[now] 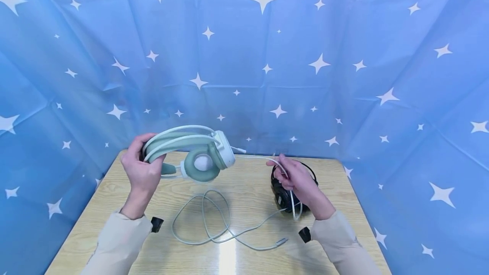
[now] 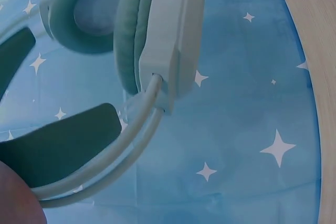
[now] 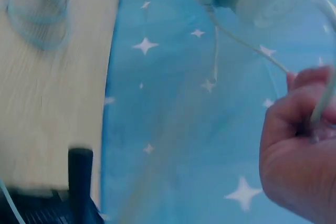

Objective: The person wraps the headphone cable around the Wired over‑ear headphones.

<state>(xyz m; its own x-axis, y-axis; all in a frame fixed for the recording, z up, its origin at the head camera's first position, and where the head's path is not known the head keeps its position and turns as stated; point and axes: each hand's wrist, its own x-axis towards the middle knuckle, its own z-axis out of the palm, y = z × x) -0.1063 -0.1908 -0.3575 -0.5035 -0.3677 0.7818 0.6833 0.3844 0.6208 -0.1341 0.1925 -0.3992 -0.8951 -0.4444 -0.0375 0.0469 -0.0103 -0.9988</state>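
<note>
Holding the green-and-white over-ear gaming headset by its headband, the left hand curls round the crown; the headset is above the wooden table, lying roughly sideways, its ear cups towards the right hand; that hand grasps the thin white cable between curled fingers, a slack loop dangling below.

It should prove light for its bulk, the weight probably in the cups; the twin headband tubes look smooth, springy and perhaps slightly slippery; the green inner strap seems pliable, the ear cushions soft and easily squashed; the hard white cup shell would likewise bear a firm hold. The slim microphone boom looks the most delicate part, best left ungripped; the cable appears limp, better held than tugged at its cup entry.

More cable lies looped on the table, ending in a plug; black headphones rest beneath the right hand; no brand, label or writing is legible on either set.
</note>
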